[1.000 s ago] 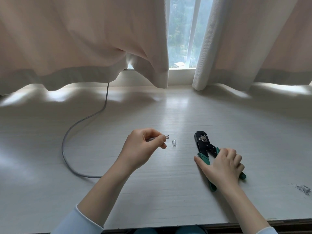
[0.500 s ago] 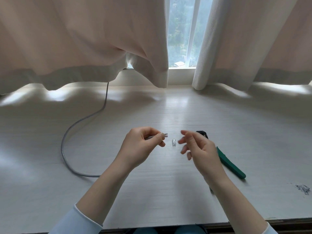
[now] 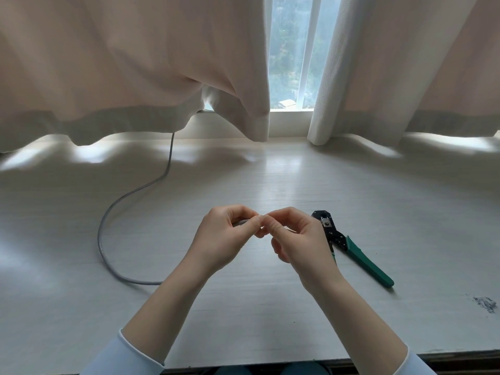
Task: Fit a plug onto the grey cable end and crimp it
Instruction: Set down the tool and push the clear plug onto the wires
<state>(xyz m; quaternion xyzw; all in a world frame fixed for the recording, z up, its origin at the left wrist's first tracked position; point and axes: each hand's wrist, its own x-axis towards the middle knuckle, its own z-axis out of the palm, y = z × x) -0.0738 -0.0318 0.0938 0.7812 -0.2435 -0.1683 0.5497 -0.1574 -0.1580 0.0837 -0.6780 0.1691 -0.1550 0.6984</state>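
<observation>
The grey cable (image 3: 127,201) is thin and round, coming down from under the curtain (image 3: 121,63) at upper centre-left, sweeping in a wide loop across the left half of the pale table (image 3: 243,315), then passing behind the left forearm. Its end sits at frame centre, where a short grey stretch shows inside the left hand (image 3: 224,236), pinched between thumb and forefinger. The right hand (image 3: 297,239) meets it fingertip to fingertip, thumb and forefinger closed together right at the cable end; the plug itself is not visible (the fingers cover that spot entirely), so whether the right hand grips it cannot be told, nor whether the wires are seated in anything. The crimping tool (image 3: 349,244), with a black head and green handles, lies on the table just right of the right hand, its lower handle mostly hidden behind that wrist. A small grey smudge of scraps (image 3: 485,303) lies at the lower right edge.
</observation>
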